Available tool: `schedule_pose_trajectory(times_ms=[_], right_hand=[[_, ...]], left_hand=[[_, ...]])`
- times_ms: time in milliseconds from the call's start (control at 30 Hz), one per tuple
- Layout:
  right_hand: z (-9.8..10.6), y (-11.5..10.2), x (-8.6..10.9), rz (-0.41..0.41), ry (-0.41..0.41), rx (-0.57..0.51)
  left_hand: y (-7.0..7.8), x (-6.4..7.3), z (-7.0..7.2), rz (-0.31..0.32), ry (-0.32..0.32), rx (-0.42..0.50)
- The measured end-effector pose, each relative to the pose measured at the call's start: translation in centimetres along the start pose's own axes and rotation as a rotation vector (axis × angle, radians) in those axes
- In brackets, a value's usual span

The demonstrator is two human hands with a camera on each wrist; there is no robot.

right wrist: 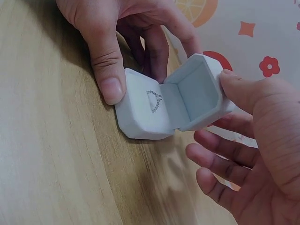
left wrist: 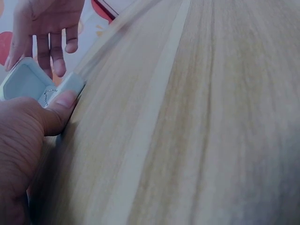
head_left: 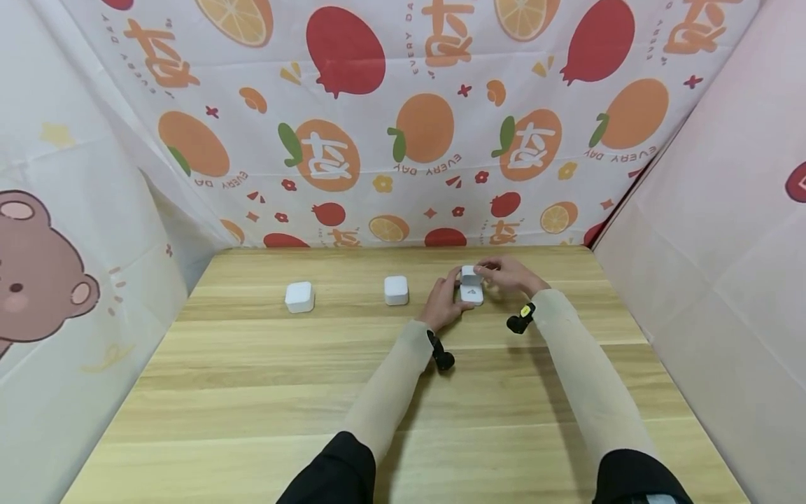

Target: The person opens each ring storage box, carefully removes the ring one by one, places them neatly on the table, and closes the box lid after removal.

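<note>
A small white ring box [head_left: 471,294] stands with its lid raised at the right part of the table's back. Inside it, a silver ring set with small stones [right wrist: 154,101] sits upright in the white padding. My left hand [head_left: 443,302] grips the base from the left, its thumb [right wrist: 111,89] pressed on the front edge. On the other side my right hand [head_left: 508,274] pinches the lid [right wrist: 199,93] between thumb and index finger, the other fingers loosely bent below. In the left wrist view the lid [left wrist: 28,80] hides part of the right hand's fingertips.
Two closed white boxes stand to the left on the wooden table [head_left: 352,392]: one box [head_left: 396,290] near the middle, another box [head_left: 299,297] farther left. A fruit-print cloth [head_left: 390,203] hangs along the back edge, and pale cloth walls [head_left: 705,245] flank both sides.
</note>
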State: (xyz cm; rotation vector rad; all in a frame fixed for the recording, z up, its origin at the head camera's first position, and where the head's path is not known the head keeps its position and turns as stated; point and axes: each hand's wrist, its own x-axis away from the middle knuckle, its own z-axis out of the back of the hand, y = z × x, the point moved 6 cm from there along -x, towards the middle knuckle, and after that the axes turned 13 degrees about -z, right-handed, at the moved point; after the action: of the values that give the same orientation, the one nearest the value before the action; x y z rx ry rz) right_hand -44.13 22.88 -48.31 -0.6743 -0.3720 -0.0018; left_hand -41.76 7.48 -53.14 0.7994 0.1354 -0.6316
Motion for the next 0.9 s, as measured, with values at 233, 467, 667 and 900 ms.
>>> schedule_pose_trajectory(times_ms=[233, 467, 667, 900], right_hand=[[1.0, -0.2, 0.2, 0.039, 0.022, -0.040], [2.4, -0.7, 0.6, 0.130, 0.098, -0.011], [3.7, -1.7, 1.7, 0.187, 0.158, 0.009], [4.2, -1.6, 1.8, 0.171, 0.177, -0.010]], left_hand=[[0.1, -0.2, 0.0, -0.022, 0.017, -0.005], [0.0, -0.1, -0.1, -0.012, 0.012, -0.012], [0.1, -0.2, 0.0, -0.003, 0.006, -0.007], [0.0, -0.2, 0.0, 0.014, -0.001, 0.001]])
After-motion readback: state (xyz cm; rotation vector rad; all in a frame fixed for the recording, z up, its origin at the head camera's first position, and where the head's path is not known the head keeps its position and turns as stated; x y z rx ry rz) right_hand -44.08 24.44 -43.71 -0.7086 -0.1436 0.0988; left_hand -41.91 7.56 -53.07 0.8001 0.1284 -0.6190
